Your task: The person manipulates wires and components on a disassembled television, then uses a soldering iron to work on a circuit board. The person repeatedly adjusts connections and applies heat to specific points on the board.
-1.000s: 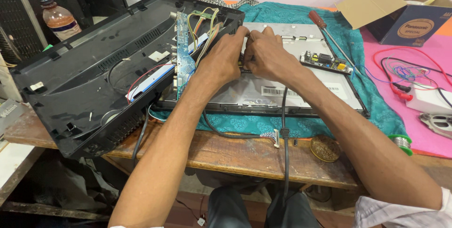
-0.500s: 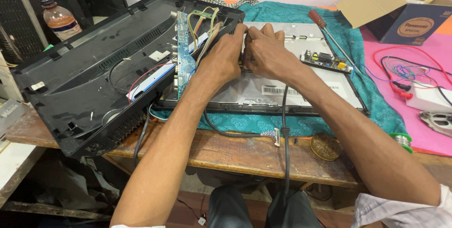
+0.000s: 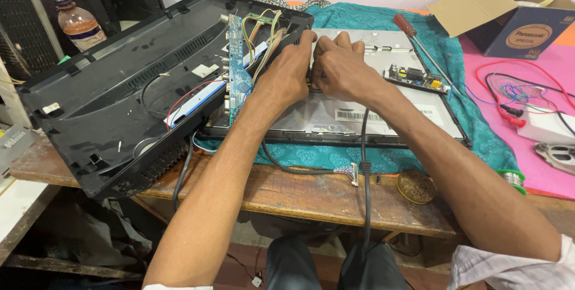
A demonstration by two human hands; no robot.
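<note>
Hands [image 3: 317, 68] unmoved, grip closed on panel [image 3: 359, 110]

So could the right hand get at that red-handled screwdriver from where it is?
Probably yes: the screwdriver lies in the open on the teal cloth, just right of the right hand, with nothing over it.

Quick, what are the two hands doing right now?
Left hand: fingers curled on the silver metal back of the flat screen panel; what they pinch is hidden.
Right hand: curled beside it, grip hidden too.

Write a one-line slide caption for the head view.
Left hand and right hand meet over a metal display panel beside its open black back cover.
</note>
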